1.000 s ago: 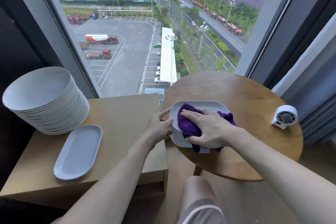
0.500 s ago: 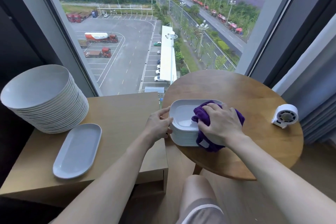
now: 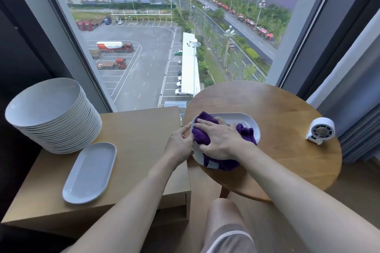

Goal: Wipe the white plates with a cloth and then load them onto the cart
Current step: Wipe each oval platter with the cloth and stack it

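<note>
While round plates point(image 3: 51, 115) and one oval plate point(image 3: 89, 172) are sitting on the wooden cart point(image 3: 144, 135), the left hand point(image 3: 180, 146) is pinching the rim of the plate pile point(image 3: 246, 123) on the round table point(image 3: 277, 109). The right hand point(image 3: 221, 139) is gripping the purple cloth point(image 3: 202, 135) and rubbing the top plate. More are probably waiting.

High-rise room, hotel-like — tall window point(image 3: 226, 16) over car park point(image 3: 148, 68), round wooden table point(image 3: 287, 113), grey curtain point(image 3: 353, 98), plate stack point(image 3: 55, 115).
</note>
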Available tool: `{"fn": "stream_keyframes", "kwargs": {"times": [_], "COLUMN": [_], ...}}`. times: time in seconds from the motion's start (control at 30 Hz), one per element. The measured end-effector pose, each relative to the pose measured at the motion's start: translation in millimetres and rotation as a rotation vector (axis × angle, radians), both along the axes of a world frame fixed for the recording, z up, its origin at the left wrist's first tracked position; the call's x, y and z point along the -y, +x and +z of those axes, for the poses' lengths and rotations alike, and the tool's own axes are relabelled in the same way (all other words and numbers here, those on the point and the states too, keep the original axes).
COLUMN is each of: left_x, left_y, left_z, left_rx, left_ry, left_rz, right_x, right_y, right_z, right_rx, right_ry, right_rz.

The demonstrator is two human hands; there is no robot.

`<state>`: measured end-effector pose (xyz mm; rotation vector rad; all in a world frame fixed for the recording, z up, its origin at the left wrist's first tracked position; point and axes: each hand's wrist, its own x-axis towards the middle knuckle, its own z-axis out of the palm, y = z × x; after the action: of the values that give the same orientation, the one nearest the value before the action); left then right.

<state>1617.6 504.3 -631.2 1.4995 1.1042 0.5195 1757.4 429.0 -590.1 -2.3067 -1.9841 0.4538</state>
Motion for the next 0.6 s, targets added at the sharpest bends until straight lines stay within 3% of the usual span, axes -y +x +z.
{"fn": "stream_keyframes", "kwargs": {"times": [0.27,0.43,0.6], "left_x": [23,10,5], "left_y": [5,2,4], "left_z": [-7,-5,-8], "left_rx": [-0.112,-0.198,-0.147], "left_ry": [0.186,0.209,0.169], "left_rz": [0.028,-0.015,-0.024], "right_x": [35,60,74], "right_y": [17,54,90], "right_z": [3,16,27], "right_rx": [-0.086,0.043,0.181], "right_ry": [0.063,0.022,-0.035], "right_rz": [0.066,-0.028,-0.220]}}
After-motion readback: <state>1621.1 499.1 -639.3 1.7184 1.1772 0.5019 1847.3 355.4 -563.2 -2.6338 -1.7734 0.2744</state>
